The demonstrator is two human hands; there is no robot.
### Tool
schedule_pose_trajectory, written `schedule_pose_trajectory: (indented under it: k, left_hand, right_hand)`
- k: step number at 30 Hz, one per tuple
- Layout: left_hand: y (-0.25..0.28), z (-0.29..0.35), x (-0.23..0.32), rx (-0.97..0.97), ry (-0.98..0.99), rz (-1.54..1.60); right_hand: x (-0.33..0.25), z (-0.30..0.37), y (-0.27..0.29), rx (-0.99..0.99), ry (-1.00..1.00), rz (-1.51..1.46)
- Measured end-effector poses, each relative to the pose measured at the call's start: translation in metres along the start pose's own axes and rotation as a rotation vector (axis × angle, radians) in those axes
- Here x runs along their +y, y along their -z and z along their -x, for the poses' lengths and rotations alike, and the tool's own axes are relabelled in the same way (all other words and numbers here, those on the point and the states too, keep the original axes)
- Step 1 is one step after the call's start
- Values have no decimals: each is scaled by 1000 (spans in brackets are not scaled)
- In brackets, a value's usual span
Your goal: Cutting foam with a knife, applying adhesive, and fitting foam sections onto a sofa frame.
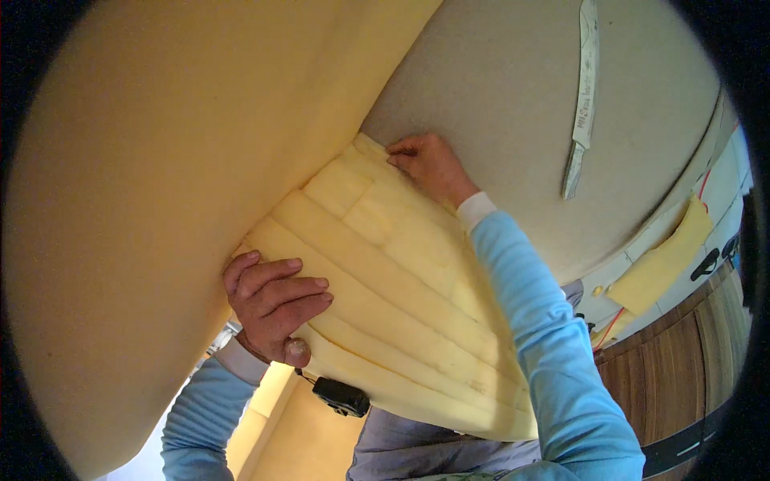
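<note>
A yellow foam pad [385,264], built of several strips side by side, lies slanting in front of me. My left hand [277,301] is open against its left edge, fingers stretched over the foam and thumb lower down. From that wrist a small black box-shaped device [341,396] hangs on a short cord. My right hand [429,164] is at the pad's far corner, thumb and forefinger pinched at its edge. What lies between those fingertips is hard to see. A large smooth yellow foam block [160,184] rises along the pad's left side.
Beyond the pad spreads a grey-beige surface [497,88] with a curved right edge. A long, narrow, whitish knife-shaped tool [585,88] lies on it. Farther right are a loose yellow foam piece [662,260], a red cord [613,325], black footwear [706,263] and brown wood planks [674,377].
</note>
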State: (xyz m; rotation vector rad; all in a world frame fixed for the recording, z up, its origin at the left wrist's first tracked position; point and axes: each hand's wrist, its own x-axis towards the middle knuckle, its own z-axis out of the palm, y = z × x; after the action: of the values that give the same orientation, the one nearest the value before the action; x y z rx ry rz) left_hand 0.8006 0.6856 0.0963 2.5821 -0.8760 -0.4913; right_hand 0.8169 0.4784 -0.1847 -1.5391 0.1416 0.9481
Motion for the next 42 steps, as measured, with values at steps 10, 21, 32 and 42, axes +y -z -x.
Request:
schedule_pose_trajectory:
  k: [10,21,32,42]
  left_hand:
    - [-7,2,2,54,4,22]
    - [0,1,1,43,-7,21]
    - [2,4,-1,37,-22,32]
    - [-1,1,-2,69,-26,28]
  right_hand:
    - [0,1,-9,25,97,78]
    - [4,-36,-21,92,189,232]
    - [25,22,-4,97,50,-77]
    - [26,22,-19,72,209,257]
